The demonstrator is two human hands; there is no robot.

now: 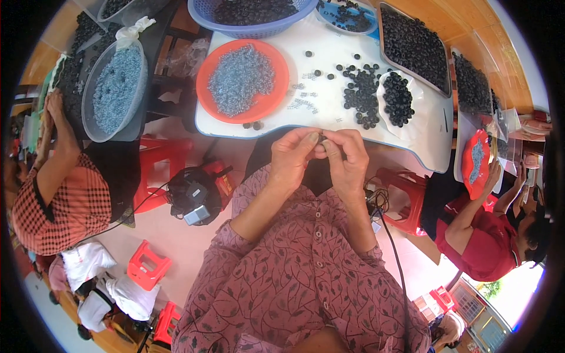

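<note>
My left hand [291, 157] and my right hand [349, 160] meet just off the near edge of the white table [306, 44]. Thumbs and fingertips of both pinch a small dark round part [322, 139], mostly covered by the fingers. Beyond them, small clear pieces [305, 103] lie scattered on the tabletop. To their right is a loose group of black round parts [360, 94], beside a white scalloped dish [415, 97] holding more of them. An orange-red plate [281, 73] heaped with small clear bluish pieces [238, 79] sits at the left.
At the back stand a blue-purple basket [259, 28] and a metal tray [382, 44], both full of black parts. Co-workers sit at left [70, 194] and right [482, 241]. Red stools [148, 265] and a black bag [194, 191] are on the floor. A cable [397, 259] hangs at my right.
</note>
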